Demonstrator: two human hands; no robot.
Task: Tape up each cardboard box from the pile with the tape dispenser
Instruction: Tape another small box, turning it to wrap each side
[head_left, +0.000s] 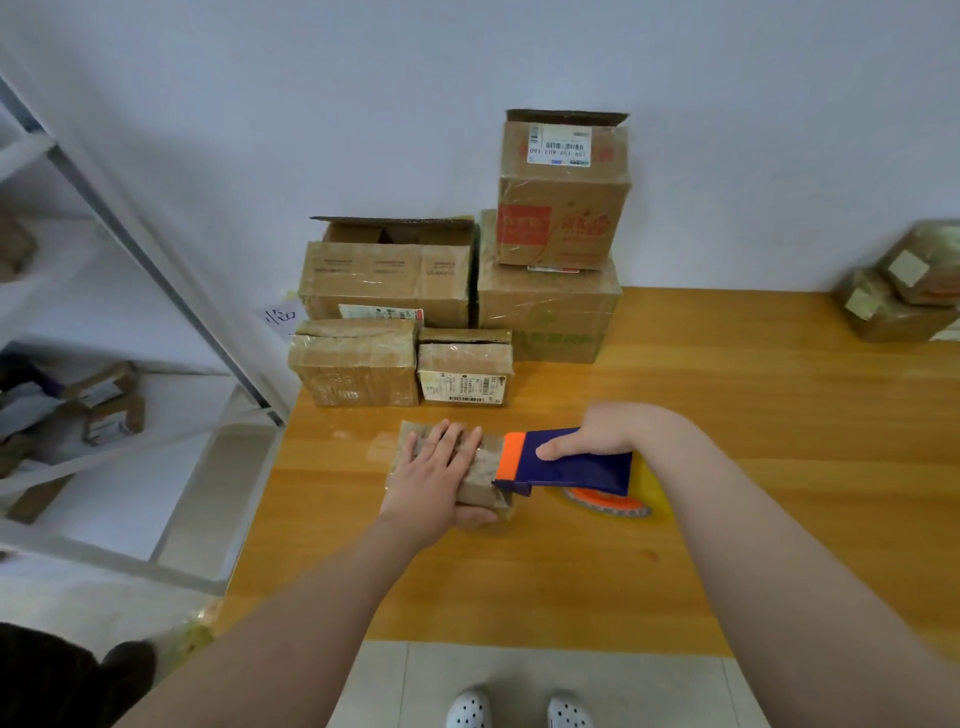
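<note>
A small flat cardboard box lies on the wooden table in front of me. My left hand lies flat on its top, fingers spread, thumb along the near edge. My right hand grips the blue and orange tape dispenser, whose orange front end meets the box's right edge. A roll of clear tape with an orange core sits in the dispenser. The pile of cardboard boxes stands against the wall behind.
The pile holds several boxes, one stacked high at the back right. Two more taped parcels sit at the table's far right. A white shelf unit with parcels stands left of the table. My feet show below the table edge.
</note>
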